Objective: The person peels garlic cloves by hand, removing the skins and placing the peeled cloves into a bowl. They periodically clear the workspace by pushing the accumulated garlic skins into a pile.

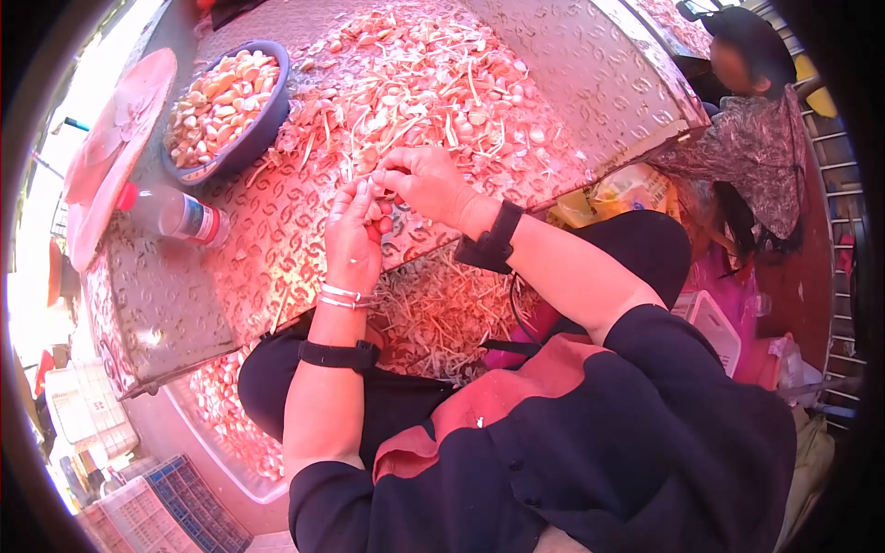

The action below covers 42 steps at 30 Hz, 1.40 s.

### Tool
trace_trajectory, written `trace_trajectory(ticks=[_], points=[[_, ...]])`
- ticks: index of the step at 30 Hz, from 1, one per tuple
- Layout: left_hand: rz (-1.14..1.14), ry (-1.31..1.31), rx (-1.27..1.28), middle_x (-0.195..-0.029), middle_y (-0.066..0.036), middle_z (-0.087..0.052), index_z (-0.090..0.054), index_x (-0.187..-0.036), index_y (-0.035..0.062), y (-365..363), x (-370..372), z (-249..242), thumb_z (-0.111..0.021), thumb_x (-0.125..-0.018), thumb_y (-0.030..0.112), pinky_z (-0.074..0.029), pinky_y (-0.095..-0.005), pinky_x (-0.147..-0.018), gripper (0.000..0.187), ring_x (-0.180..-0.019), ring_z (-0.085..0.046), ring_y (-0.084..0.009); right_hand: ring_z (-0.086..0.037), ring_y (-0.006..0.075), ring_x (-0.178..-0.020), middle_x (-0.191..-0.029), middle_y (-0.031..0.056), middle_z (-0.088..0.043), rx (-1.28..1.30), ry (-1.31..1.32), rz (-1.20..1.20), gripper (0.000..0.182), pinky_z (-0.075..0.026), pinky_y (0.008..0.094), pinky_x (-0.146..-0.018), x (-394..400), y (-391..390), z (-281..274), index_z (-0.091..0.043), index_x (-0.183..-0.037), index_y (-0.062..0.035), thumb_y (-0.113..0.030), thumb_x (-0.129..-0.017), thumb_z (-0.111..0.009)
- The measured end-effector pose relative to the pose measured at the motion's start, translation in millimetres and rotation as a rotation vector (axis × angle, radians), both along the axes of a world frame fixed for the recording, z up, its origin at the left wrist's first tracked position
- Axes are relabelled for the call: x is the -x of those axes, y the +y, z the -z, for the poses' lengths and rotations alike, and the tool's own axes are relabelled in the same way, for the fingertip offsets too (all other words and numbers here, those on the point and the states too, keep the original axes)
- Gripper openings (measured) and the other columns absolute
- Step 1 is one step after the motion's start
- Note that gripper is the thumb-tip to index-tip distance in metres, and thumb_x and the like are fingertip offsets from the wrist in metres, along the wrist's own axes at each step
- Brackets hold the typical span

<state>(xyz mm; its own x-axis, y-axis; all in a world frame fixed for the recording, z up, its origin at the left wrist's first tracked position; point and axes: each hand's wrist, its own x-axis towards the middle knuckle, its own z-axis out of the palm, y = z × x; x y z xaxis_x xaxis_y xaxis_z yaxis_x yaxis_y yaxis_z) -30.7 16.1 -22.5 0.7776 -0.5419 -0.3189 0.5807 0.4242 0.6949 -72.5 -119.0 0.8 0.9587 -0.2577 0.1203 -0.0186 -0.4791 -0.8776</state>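
Note:
Over the near edge of the metal-topped table, my left hand [355, 235] is closed around a few garlic cloves [373, 210], partly hidden by its fingers. My right hand [429, 189] meets it, thumb and forefinger pinched together at the left fingertips. What the right fingers pinch is too small and covered to be sure of, though it looks like a piece of garlic. Just beyond both hands spreads a heap of loose garlic cloves, skins and stalks [424, 83]. To the left stands a blue bowl [267, 124] filled with garlic cloves [226, 101].
A plastic bottle [189, 219] lies beside a pink hat [115, 152] at the table's left. Stalk scraps [452, 313] pile up below the edge. A tub of cloves [235, 419] sits low left, near crates [175, 511]. Another person [756, 138] sits at right.

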Motion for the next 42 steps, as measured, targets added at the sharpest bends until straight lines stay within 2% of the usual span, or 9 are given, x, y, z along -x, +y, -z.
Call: trace_trajectory(ticks=[4, 11, 17, 19, 23, 27, 29, 32, 42], points=[[0.006, -0.089, -0.122, -0.067, 0.0, -0.052, -0.051, -0.095, 0.0068, -0.1, 9.3, 1.9, -0.05, -0.092, 0.018, -0.034, -0.0164, -0.041, 0.011, -0.051, -0.045, -0.0053, -0.06, 0.0314, -0.066, -0.067, 0.0125, -0.059, 0.39, -0.148, 0.001, 0.025, -0.047, 0.0428, -0.06, 8.0, 12.5, 16.4, -0.056, -0.07, -0.0058, -0.023, -0.086, -0.048], [0.052, -0.009, -0.084, -0.07, -0.001, -0.05, -0.052, -0.091, 0.0047, 5.9, 5.7, -1.5, -0.046, -0.093, 0.015, -0.026, -0.0148, -0.035, 0.012, -0.049, -0.04, -0.0045, -0.06, 0.028, -0.065, -0.068, 0.0104, -0.058, 0.621, -0.261, -0.082, 0.022, -0.048, 0.0397, -0.058, 7.0, 6.6, 18.9, -0.058, -0.073, -0.0068, -0.022, -0.085, -0.049], [0.127, 0.011, -0.021, -0.073, -0.003, -0.049, -0.051, -0.092, 0.0031, 8.4, 2.6, -7.2, -0.045, -0.093, 0.015, -0.025, -0.0155, -0.035, 0.014, -0.048, -0.037, -0.0048, -0.06, 0.0227, -0.062, -0.066, 0.0089, -0.058, 0.481, -0.413, -0.062, 0.018, -0.048, 0.0345, -0.056, 9.7, 3.8, 9.6, -0.061, -0.073, -0.0066, -0.019, -0.083, -0.052], [0.155, 0.135, 0.134, -0.073, -0.003, -0.046, -0.05, -0.094, 0.0015, 11.5, 3.6, -17.1, -0.042, -0.094, 0.016, -0.025, -0.0155, -0.035, 0.017, -0.047, -0.034, -0.0053, -0.059, 0.0175, -0.064, -0.065, 0.0083, -0.057, -0.374, 0.163, -0.043, 0.017, -0.047, 0.0334, -0.06, 17.0, -0.1, -11.0, -0.058, -0.079, -0.0017, -0.017, -0.085, -0.053], [0.318, 0.293, 0.423, -0.068, -0.004, -0.041, -0.049, -0.099, -0.0002, 24.3, 12.1, -37.8, -0.041, -0.091, 0.015, -0.029, -0.0183, -0.034, 0.019, -0.045, -0.034, -0.0079, -0.059, 0.0138, -0.065, -0.064, 0.0069, -0.056, -0.381, 0.355, -0.184, 0.012, -0.048, 0.0322, -0.062, 35.5, -22.5, -13.3, -0.06, -0.086, -0.0026, -0.013, -0.08, -0.058], [0.468, 0.351, 0.498, -0.062, -0.005, -0.04, -0.047, -0.093, 0.0008, 35.1, 57.0, -103.1, -0.041, -0.09, 0.014, -0.032, -0.0209, -0.033, 0.015, -0.039, -0.034, -0.0089, -0.063, 0.0254, -0.067, -0.072, 0.0123, -0.063, 0.406, 0.06, -0.53, 0.029, -0.048, 0.032, -0.062, 71.5, -24.0, -2.0, -0.062, -0.097, -0.008, -0.008, -0.069, -0.067], [0.668, 0.344, 0.524, -0.06, -0.008, -0.042, -0.045, -0.089, -0.0005, 42.9, 84.8, -138.2, -0.046, -0.089, 0.016, -0.029, -0.0224, -0.034, 0.016, -0.04, -0.035, -0.0101, -0.062, 0.0295, -0.071, -0.076, 0.0128, -0.064, 0.313, 0.273, -0.432, 0.024, -0.048, 0.0335, -0.063, 70.3, -25.4, -3.0, -0.062, -0.095, -0.0073, -0.008, -0.072, -0.064], [1.027, 0.262, 0.638, -0.068, -0.015, -0.05, -0.047, -0.094, -0.0061, 56.0, 105.8, -176.8, -0.048, -0.09, 0.011, -0.037, -0.0274, -0.053, 0.018, -0.054, -0.045, -0.0158, -0.061, 0.0278, -0.069, -0.072, 0.011, -0.062, 0.461, -0.02, -0.002, 0.01, -0.048, 0.0354, -0.062, 56.2, -36.0, -5.7, -0.061, -0.086, -0.007, -0.009, -0.076, -0.059], [0.901, -0.079, 0.875, -0.077, -0.009, -0.055, -0.048, -0.095, -0.0039, 49.1, 139.9, -190.3, -0.049, -0.088, 0.004, -0.041, -0.0264, -0.055, 0.011, -0.061, -0.052, -0.0161, -0.06, 0.0286, -0.077, -0.085, 0.0109, -0.056, 0.854, 0.001, -0.146, 0.008, -0.05, 0.0388, -0.064, -3.9, -20.2, 19.5, -0.059, -0.083, -0.0067, -0.011, -0.076, -0.055]])
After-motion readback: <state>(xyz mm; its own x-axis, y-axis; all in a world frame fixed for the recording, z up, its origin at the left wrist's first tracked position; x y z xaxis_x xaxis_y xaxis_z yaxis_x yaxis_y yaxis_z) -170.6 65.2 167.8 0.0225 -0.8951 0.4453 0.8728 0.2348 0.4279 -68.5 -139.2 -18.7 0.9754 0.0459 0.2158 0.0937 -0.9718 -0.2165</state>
